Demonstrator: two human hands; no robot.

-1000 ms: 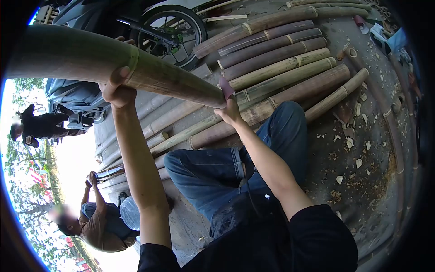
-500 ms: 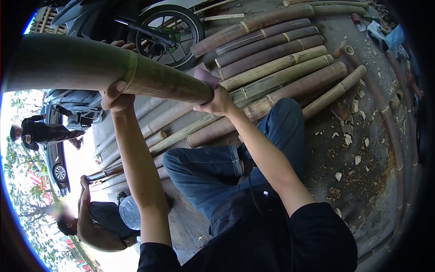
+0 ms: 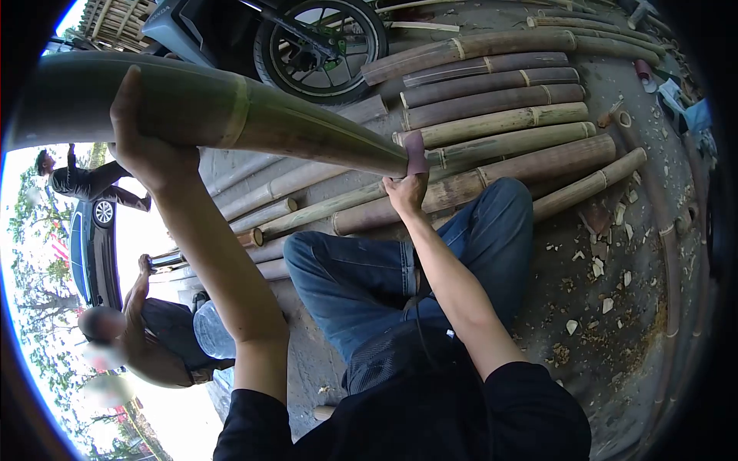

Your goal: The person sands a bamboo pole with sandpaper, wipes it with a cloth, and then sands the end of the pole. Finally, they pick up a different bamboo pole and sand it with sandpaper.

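Across the upper left of the head view, a thick bamboo pole (image 3: 307, 138) is held raised, slanting down toward its far end at the centre. The left hand (image 3: 150, 150) grasps it from beneath, left of the pale node ring (image 3: 240, 111), its thumb upright against the near side. The right hand (image 3: 407, 194) pinches a purplish sheet (image 3: 416, 154) wrapped against the far end. Beyond lie cut bamboo lengths (image 3: 500, 96), side by side on the ground (image 3: 538, 300), near a motorcycle wheel (image 3: 321, 50). Pale chips (image 3: 607, 306) lie scattered at right; a seated person (image 3: 157, 338) appears at left beside a clear container (image 3: 214, 330).
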